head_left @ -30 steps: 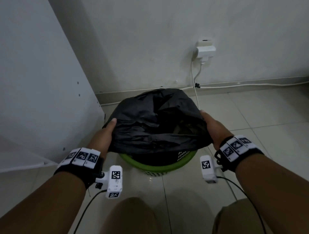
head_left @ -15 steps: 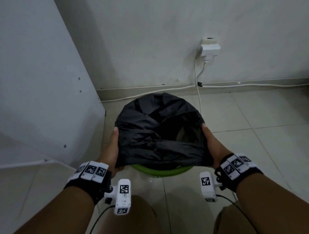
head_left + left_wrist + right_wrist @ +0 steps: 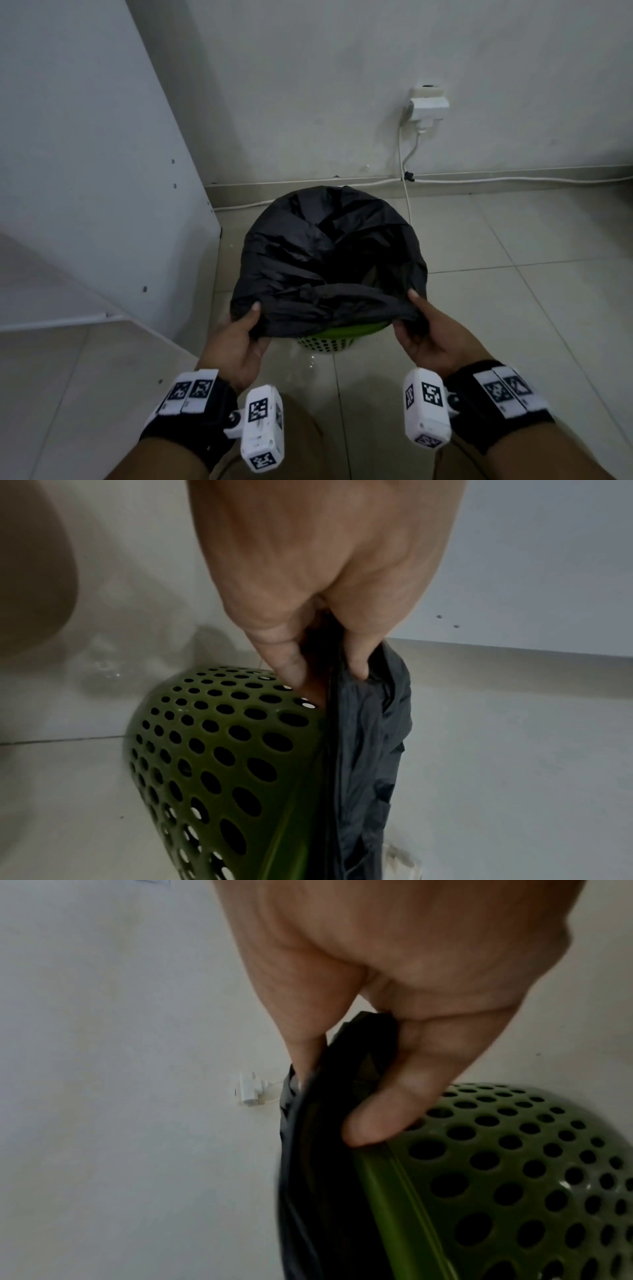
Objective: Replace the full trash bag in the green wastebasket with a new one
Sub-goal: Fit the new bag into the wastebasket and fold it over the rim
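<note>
A black trash bag [image 3: 329,260] lies spread over the mouth of the green perforated wastebasket [image 3: 329,339], which stands on the floor tiles. Only the basket's near rim and a strip of its holed wall show below the bag. My left hand [image 3: 248,323] pinches the bag's near-left edge, thumb on top. My right hand [image 3: 409,317] pinches the near-right edge the same way. In the left wrist view the fingers [image 3: 291,664] grip the bag [image 3: 363,739] beside the wastebasket [image 3: 219,753]. In the right wrist view the fingers [image 3: 380,1112] hold the bag [image 3: 318,1164] at the wastebasket's rim [image 3: 394,1191].
A white cabinet panel [image 3: 85,171] stands close on the left. The wall behind carries a socket with a white plug [image 3: 428,106], and its cable [image 3: 404,178] runs down and along the skirting. My knees are at the bottom edge. Open floor tiles lie to the right.
Both hands have slid from the bag's sides round to its near edge and now pinch it. The bag has come down over the basket, covering more of the green rim.
</note>
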`<state>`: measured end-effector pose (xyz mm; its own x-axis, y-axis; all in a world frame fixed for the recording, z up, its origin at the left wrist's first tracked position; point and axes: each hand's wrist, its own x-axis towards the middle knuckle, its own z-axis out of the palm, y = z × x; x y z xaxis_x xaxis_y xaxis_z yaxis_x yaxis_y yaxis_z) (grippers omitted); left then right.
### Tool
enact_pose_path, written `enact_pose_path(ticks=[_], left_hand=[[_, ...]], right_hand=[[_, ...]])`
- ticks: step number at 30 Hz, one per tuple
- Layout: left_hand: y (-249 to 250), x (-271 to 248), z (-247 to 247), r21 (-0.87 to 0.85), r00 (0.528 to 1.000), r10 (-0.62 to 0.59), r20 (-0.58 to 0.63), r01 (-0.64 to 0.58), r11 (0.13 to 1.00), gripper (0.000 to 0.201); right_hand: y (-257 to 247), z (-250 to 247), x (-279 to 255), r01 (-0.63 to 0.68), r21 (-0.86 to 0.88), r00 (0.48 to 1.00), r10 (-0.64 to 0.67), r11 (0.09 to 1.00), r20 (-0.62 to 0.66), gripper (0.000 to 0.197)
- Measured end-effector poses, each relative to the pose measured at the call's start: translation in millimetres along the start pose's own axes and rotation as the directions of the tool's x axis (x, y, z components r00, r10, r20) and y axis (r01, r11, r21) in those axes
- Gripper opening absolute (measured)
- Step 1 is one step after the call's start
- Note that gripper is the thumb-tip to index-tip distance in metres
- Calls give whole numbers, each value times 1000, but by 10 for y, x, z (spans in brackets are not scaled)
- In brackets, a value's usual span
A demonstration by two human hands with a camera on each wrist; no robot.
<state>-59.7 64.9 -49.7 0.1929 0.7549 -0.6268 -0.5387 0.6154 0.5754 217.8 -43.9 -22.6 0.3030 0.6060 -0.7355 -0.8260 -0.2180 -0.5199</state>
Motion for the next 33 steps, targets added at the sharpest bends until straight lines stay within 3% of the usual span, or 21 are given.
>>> enact_pose_path(ticks=[6, 8, 10, 13, 14, 17, 18, 21, 23, 25, 27, 29, 30, 31, 32, 33], left_hand=[[-34, 93, 48, -15, 997, 22, -75, -23, 1000, 38], [-16, 95, 91, -82, 996, 1, -87, -8, 997, 40], [-5, 64, 136, -178, 997, -7, -71, -6, 984, 40], [17, -54, 174, -231, 999, -24, -43, 13, 973, 36], [17, -102, 170, -219, 999, -39, -13, 35, 975, 36], [34, -169, 109, -68, 997, -63, 44, 66, 995, 41], [44, -158, 75, 13, 997, -60, 45, 59, 998, 41], [-2, 64, -89, 361, 994, 26, -102, 12, 933, 26], [14, 217, -193, 484, 974, 118, -191, -11, 875, 30], [80, 327, -217, 480, 971, 145, -191, -37, 877, 40], [140, 391, -172, 495, 969, 180, -168, -75, 866, 34], [149, 338, -84, 502, 977, 200, -70, -139, 853, 33], [111, 295, -46, 543, 973, 231, -2, -193, 817, 39], [64, 242, -18, 620, 959, 267, 93, -266, 738, 43], [12, 187, 4, 723, 933, 297, 205, -349, 597, 42], [-48, 172, -2, 813, 895, 325, 306, -424, 399, 39]], right_hand=[[61, 211, -56, 110, 54, 994, -109, 992, -21, 10], [41, 262, -56, 138, 130, 990, -138, 982, -8, 15], [30, 269, -48, 149, 214, 985, -163, 965, 49, 27], [55, 202, -33, 114, 335, 965, -185, 935, 188, 73], [69, 185, -56, 111, 372, 951, -207, 921, 229, 73], [89, 113, -93, 117, 391, 960, -205, 913, 192, 30], [130, 121, -93, 98, 348, 976, -159, 932, 150, 23], [169, 65, 119, 111, 93, 991, -104, 989, -80, 39], [136, 38, 226, 232, -107, 933, -252, 967, -256, 46], [93, -47, 310, 310, -211, 872, -366, 927, -325, 46], [87, -88, 299, 375, -400, 806, -508, 836, -305, 34], [109, 18, 233, 351, -590, 807, -554, 727, -204, 19], [145, 59, 195, 361, -670, 813, -571, 649, -115, 22], [201, 120, 154, 359, -722, 829, -558, 592, -45, 27], [263, 169, 121, 355, -765, 844, -537, 537, 15, 33], [319, 214, 97, 353, -796, 853, -519, 492, 57, 38]])
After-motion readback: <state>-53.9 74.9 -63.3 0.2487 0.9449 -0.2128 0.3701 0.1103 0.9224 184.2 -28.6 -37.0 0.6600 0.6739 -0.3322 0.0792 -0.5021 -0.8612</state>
